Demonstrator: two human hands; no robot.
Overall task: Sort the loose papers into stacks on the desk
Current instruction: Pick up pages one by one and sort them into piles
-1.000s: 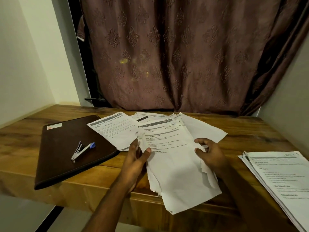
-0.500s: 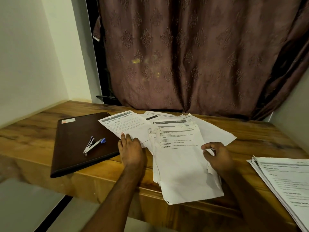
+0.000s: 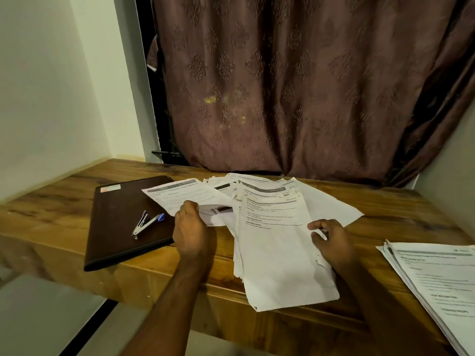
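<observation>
A messy pile of loose printed papers point(image 3: 277, 242) lies in the middle of the wooden desk point(image 3: 51, 201), its near end hanging over the front edge. My left hand point(image 3: 191, 227) pinches the near edge of a printed sheet point(image 3: 185, 196) at the pile's left and lifts it slightly. My right hand point(image 3: 331, 240) grips the right edge of the pile's top sheets between thumb and fingers. A squared-up stack of papers point(image 3: 437, 286) sits at the desk's right end.
A dark brown folder point(image 3: 115, 227) lies on the left of the desk with a stapler point(image 3: 146, 223) on top. A brown patterned curtain point(image 3: 295, 86) hangs behind the desk. White walls stand left and right.
My left hand went from the pile's left edge, lay flat on the desk, and now pinches the left sheet and raises its edge. My right hand stays on the pile's right edge.
</observation>
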